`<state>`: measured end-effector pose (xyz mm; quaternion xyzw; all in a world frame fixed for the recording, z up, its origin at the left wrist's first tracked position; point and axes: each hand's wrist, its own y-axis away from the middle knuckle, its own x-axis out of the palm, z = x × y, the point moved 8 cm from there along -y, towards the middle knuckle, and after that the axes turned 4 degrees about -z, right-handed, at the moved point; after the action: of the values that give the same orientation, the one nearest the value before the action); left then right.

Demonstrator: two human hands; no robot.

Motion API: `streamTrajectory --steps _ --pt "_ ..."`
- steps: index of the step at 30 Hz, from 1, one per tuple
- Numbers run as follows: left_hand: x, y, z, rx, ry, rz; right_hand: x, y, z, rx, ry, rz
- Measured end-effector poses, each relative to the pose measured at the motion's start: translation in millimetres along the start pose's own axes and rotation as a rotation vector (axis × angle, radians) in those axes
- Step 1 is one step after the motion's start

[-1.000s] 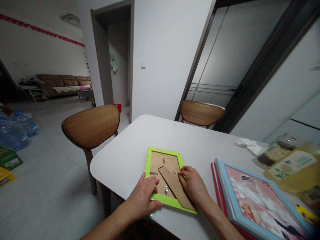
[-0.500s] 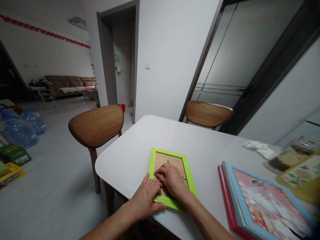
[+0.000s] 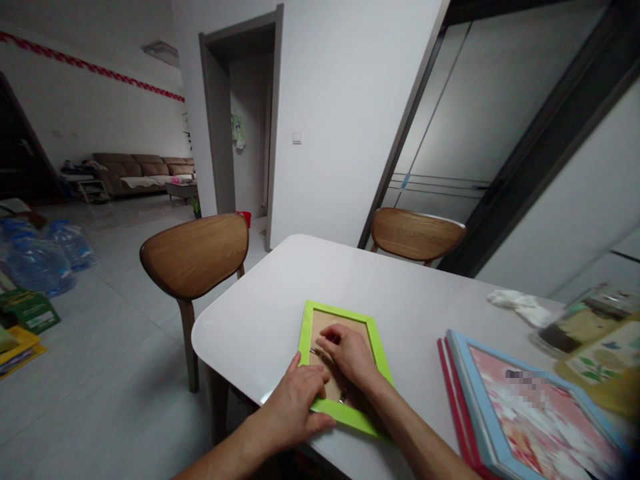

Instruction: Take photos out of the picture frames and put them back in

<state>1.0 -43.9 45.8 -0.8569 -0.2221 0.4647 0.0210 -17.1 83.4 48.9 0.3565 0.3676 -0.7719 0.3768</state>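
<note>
A lime-green picture frame [image 3: 379,347] lies face down on the white table, its brown backing board [image 3: 354,323] facing up. My left hand [image 3: 299,400] grips the frame's lower left part, with fingers over its left side and thumb at the bottom edge. Over the middle of the board, my right hand [image 3: 353,357] has its fingers bent and the tips close together; what they pinch, if anything, cannot be made out. A small metal clip [image 3: 313,351] shows at the board's left edge, just below those fingertips. Another metal clip [image 3: 343,397] sits near the bottom edge.
On the right of the white table [image 3: 260,320] lie stacked frames, a light blue one [image 3: 493,407] on top of a red one [image 3: 453,400]. Beyond them are a crumpled white tissue [image 3: 520,305] and a clear container [image 3: 575,323]. Wooden chairs [image 3: 200,257] stand at the table's sides.
My right hand has moved off the left-edge clip, slightly up and right over the board. The bottom clip now shows; the top and right ones are out of sight. My left hand stays put.
</note>
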Motion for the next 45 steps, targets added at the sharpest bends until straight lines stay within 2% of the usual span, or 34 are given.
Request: streamTrajectory --steps 3,5,10,13,20,25,28,30,34,36,37,38,39,40,41,43,45 --pt "0.7 0.7 1.2 0.007 0.022 -0.001 -14.9 -9.3 -25.1 0.058 0.035 -0.05" --pt "0.7 0.7 1.4 0.006 0.028 0.002 -17.4 -15.3 -34.6 0.056 0.051 -0.033" --pt "1.6 0.1 1.9 0.009 0.037 0.001 -5.8 -27.1 -32.4 0.031 0.055 0.01" --pt "2.2 0.1 2.1 0.024 0.061 -0.014 0.3 -35.4 -35.6 0.107 0.068 -0.003" --pt "2.1 1.4 2.5 0.039 0.089 -0.026 3.9 -55.3 -63.8 0.376 0.092 -0.068" --pt "3.9 2.9 0.5 0.024 0.07 -0.079 2.6 -54.6 -64.4 0.431 -0.025 -0.148" --pt "3.6 3.4 -0.9 0.014 0.045 -0.137 -9.8 -46.8 -62.2 0.39 -0.19 -0.179" --pt "-0.1 3.4 -2.1 0.013 0.043 -0.158 -26.7 -35.2 -65.6 0.366 -0.312 -0.216" --pt "-21.2 3.7 -7.2 0.001 0.161 -0.212 -64.3 16.2 -78.2 0.437 -0.5 -0.376" --pt "-33.9 2.9 -11.6 -0.031 0.311 -0.283 -64.0 47.6 -70.4 0.488 -0.63 -0.387" --pt "-37.7 1.9 -14.5 -0.055 0.415 -0.321 -56.5 59.4 -59.0 0.484 -0.732 -0.344" --pt "-38.4 0.5 -18.0 -0.083 0.543 -0.351 -37.7 67.0 -40.9 0.478 -1.024 -0.199" --pt "-35.9 -1.3 -22.2 -0.115 0.692 -0.369 -20.0 75.6 -24.8 0.545 -1.257 -0.086" --pt "-31.0 -3.4 -27.4 -0.149 0.85 -0.38 -7.7 81.4 -8.7 0.593 -1.44 -0.011" --pt "-24.9 -5.6 -33.7 -0.178 1.003 -0.387 -2.0 84.6 3.0 0.629 -1.58 0.003" --pt "-15.6 -10.4 -47.5 -0.213 1.227 -0.411 -12.9 85.9 9.0 0.627 -1.717 -0.15" --pt "-14.8 -16.5 -60.4 -0.215 1.31 -0.447 -41.2 88.9 1.0 0.588 -1.729 -0.3"
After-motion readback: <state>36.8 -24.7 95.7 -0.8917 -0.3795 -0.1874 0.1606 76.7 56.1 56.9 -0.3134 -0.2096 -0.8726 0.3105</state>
